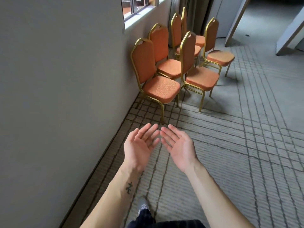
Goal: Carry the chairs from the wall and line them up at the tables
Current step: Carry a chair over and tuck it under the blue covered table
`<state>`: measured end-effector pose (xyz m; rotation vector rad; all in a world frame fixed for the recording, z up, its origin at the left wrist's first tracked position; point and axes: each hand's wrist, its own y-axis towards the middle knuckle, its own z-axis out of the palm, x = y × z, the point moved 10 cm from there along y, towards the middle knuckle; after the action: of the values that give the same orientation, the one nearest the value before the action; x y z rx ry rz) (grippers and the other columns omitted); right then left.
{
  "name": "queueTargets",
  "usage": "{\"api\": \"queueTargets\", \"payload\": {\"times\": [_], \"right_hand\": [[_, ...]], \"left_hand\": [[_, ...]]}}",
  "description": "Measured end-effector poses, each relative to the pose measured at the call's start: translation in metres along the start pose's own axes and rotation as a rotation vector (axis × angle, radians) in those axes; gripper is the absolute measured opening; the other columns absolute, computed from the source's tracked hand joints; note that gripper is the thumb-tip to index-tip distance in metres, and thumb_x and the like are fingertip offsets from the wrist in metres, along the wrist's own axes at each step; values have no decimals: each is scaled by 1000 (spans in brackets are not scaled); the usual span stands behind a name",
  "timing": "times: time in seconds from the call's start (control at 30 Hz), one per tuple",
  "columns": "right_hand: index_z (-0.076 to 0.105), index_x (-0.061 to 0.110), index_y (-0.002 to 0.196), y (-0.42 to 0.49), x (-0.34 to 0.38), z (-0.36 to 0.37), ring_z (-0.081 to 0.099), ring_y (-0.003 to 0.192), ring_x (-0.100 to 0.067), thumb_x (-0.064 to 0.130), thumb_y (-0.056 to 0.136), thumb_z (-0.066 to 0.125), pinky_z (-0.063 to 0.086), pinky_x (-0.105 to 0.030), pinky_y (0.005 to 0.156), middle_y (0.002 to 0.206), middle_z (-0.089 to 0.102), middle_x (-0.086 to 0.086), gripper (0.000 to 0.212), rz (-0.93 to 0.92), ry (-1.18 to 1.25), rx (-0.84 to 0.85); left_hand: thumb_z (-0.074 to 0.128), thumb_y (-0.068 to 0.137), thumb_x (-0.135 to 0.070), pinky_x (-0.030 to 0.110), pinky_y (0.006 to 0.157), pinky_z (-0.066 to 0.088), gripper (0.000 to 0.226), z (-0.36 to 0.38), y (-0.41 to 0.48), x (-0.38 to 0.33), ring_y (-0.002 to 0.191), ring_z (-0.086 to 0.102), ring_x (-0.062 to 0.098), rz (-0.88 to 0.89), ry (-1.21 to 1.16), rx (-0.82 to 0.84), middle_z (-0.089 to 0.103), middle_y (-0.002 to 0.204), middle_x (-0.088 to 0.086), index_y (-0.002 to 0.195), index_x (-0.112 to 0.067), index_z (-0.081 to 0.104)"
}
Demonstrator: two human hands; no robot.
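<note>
Several orange padded chairs with gold metal frames stand grouped along the wall under a window. The nearest chair [160,88] has its back against the wall; a second chair [199,79] stands to its right, and others stand behind them. My left hand [142,145] and my right hand [178,147] are stretched out side by side, palms up, fingers straight, holding nothing. Both hands are well short of the nearest chair. No table is in view.
A plain grey wall [57,96] runs along the left, with a window [139,7] above the chairs. Patterned grey carpet [238,137] spreads to the right. White slanted panels [289,35] stand at the far right. My shoe [143,207] shows below.
</note>
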<state>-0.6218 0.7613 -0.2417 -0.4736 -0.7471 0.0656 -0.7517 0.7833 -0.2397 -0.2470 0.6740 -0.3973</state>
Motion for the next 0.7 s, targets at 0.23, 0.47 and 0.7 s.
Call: {"api": "queueTargets", "payload": {"times": [0.23,0.47,0.7], "right_hand": [[56,6,137,134,42,62,68,118,-28,24,106,38,46,-44,109,125,71,-15,40,-15,55,-38],[57,6,135,298,61,119,68,117,-29,24,107,37,47,-44,107,125,71,-16,39,19,29,-8],[56,7,136,460,90,197,65,122,-30,24,105,41,46,-42,108,125,71,-14,38,66,0,81]], "left_hand": [[35,104,-37,52,116,35,53,17,133,-85,130,58,36,-25,42,24,64,136,19,140,-3,53],[33,105,-35,50,115,39,52,3,289,-133,128,60,35,-37,64,-47,65,135,19,141,-3,52],[33,106,-34,47,108,43,51,20,432,-205,123,63,33,8,135,-103,67,132,17,140,-2,53]]}}
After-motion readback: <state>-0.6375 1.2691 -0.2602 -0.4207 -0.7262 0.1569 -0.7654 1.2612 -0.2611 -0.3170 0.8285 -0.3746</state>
